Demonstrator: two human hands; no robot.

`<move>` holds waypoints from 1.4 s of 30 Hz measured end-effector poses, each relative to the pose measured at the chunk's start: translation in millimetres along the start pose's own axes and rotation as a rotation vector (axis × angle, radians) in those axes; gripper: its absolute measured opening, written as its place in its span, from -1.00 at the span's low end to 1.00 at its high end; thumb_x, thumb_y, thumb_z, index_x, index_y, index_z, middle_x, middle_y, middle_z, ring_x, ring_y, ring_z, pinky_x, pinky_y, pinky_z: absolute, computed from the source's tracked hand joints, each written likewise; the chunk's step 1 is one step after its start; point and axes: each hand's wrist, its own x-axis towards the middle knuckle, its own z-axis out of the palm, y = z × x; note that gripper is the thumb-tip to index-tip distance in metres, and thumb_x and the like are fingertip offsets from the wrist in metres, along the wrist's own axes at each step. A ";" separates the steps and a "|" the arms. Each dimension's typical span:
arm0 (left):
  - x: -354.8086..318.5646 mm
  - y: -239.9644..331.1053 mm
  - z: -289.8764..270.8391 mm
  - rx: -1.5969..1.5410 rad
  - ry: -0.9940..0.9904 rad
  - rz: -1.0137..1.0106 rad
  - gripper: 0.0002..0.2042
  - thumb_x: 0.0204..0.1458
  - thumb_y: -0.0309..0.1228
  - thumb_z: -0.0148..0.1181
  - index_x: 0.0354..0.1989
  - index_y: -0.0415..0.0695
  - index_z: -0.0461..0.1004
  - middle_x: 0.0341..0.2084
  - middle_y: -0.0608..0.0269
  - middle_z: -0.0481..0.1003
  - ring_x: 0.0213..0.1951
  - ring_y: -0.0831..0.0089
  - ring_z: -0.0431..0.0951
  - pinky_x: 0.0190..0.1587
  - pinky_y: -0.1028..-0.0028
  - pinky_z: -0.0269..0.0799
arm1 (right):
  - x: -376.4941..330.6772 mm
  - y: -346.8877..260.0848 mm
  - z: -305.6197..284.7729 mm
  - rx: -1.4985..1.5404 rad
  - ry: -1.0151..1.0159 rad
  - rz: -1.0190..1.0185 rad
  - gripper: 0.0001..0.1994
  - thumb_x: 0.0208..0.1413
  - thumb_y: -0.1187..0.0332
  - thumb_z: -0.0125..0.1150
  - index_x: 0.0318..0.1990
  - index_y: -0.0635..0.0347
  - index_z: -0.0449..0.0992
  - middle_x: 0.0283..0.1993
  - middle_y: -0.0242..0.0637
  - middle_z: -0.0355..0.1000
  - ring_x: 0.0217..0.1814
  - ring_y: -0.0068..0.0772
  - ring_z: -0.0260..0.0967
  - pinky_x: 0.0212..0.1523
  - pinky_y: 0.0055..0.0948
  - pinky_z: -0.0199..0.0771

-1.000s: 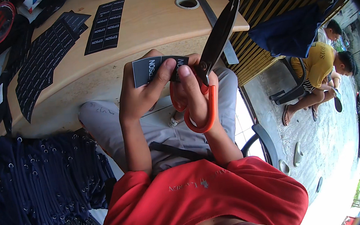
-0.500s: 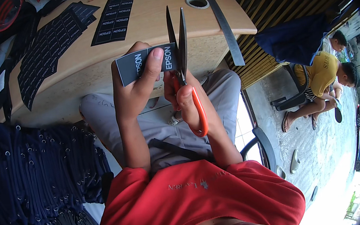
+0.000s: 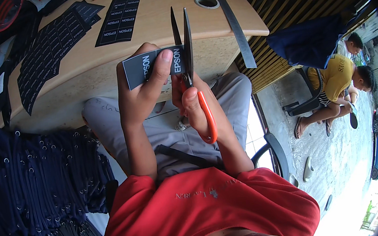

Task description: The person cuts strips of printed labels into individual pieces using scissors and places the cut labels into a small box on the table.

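Note:
My left hand (image 3: 147, 92) pinches a small black label piece (image 3: 134, 73) with pale lettering, thumb on top and fingers behind. In my right hand (image 3: 191, 105) is a pair of scissors (image 3: 188, 46) with orange handles, its blades pointing away from me and slightly apart. The label's right end sits at the blades, with one blade passing behind it and the other along its right edge. Both hands are raised above my lap, in front of the desk edge.
On the wooden desk (image 3: 172, 24) lie a black label sheet (image 3: 119, 19), more label sheets (image 3: 49, 53) and a long metal ruler (image 3: 231, 21). Dark blue straps (image 3: 49, 179) with metal rings are heaped at left. A person in yellow (image 3: 336, 74) sits at right.
The scissors and my right hand have shifted slightly left against the label's right end, and the gap between the blades is a little narrower. My left hand has barely moved.

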 end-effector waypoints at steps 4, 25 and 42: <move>-0.2 -1.5 -0.3 0.018 0.001 0.011 -0.68 0.18 -0.28 0.14 -0.57 -0.21 0.36 -0.77 0.43 0.31 -0.65 0.74 0.26 -0.59 0.60 0.14 | 0.1 -0.7 1.5 0.001 0.005 0.005 -0.20 0.09 -0.46 -0.38 -0.19 0.27 0.26 -0.53 -0.41 0.16 -0.55 -0.59 0.14 -0.53 -0.56 0.21; -1.1 2.4 0.3 0.030 -0.013 0.000 -0.67 0.18 -0.29 0.14 -0.58 -0.20 0.35 -0.77 0.44 0.29 -0.65 0.75 0.24 -0.60 0.60 0.14 | 0.2 -1.8 6.2 0.009 0.039 0.030 -0.32 0.25 -0.29 -0.51 -0.32 0.25 0.24 -0.64 -0.43 0.12 -0.65 -0.61 0.09 -0.61 -0.56 0.16; -1.2 2.3 -1.6 -0.022 0.033 0.003 -0.71 0.18 -0.30 0.14 -0.53 -0.23 0.40 -0.74 0.45 0.32 -0.64 0.75 0.27 -0.58 0.63 0.15 | -1.9 -2.0 3.4 0.036 -0.005 -0.001 -0.06 -0.04 -0.57 -0.40 -0.10 0.31 0.25 -0.51 -0.39 0.16 -0.54 -0.59 0.11 -0.52 -0.56 0.22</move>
